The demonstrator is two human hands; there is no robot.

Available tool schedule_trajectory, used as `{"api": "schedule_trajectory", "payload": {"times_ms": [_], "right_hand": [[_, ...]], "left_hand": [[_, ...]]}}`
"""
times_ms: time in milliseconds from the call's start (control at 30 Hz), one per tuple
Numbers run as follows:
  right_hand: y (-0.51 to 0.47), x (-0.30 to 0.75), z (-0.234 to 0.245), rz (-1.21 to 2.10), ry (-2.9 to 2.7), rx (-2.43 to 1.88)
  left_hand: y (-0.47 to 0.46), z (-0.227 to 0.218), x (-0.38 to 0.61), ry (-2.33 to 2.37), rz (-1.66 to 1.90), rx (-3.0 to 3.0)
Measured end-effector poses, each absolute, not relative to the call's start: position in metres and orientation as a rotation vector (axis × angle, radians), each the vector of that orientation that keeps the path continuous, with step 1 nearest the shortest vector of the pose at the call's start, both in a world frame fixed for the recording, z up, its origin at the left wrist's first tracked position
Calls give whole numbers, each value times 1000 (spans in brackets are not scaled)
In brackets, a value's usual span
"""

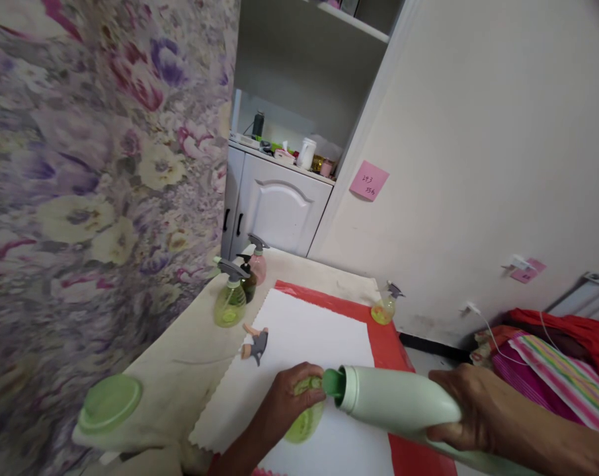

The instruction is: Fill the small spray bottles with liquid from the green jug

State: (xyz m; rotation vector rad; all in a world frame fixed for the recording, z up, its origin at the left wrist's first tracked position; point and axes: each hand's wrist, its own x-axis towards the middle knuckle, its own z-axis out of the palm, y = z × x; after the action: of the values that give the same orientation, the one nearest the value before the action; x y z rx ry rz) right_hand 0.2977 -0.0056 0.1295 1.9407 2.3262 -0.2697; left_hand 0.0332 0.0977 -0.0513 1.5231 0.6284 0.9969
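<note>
My left hand [299, 390] is closed around a translucent yellow-green bottle [305, 424] standing on a white sheet with a scalloped edge [299, 324]. My right hand [471, 406] grips a large pale green bottle [396, 396], tilted nearly level with its mouth toward the small one. A darker green spout-like piece [332, 383] shows at that mouth, close to my left fingers; whether anything flows is not visible. Left of my hands lies a detached grey and peach spray head [256, 346] with a thin tube. A round pale green lid [110, 402] is at the table's left edge.
Behind on the table stand a green spray bottle [230, 301], a dark pump bottle [248, 281] and a pink spray bottle [258, 264]. Another spray bottle with yellow liquid [383, 309] is at the right on red material [386, 347]. Walls and a cabinet [279, 205] border the table.
</note>
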Motion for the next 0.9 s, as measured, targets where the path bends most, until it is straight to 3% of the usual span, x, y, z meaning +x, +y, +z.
{"api": "schedule_trajectory", "payload": {"times_ms": [900], "right_hand": [[-4, 296, 135, -383, 2340, 1905]], "left_hand": [[98, -51, 32, 580, 991, 1524]]}}
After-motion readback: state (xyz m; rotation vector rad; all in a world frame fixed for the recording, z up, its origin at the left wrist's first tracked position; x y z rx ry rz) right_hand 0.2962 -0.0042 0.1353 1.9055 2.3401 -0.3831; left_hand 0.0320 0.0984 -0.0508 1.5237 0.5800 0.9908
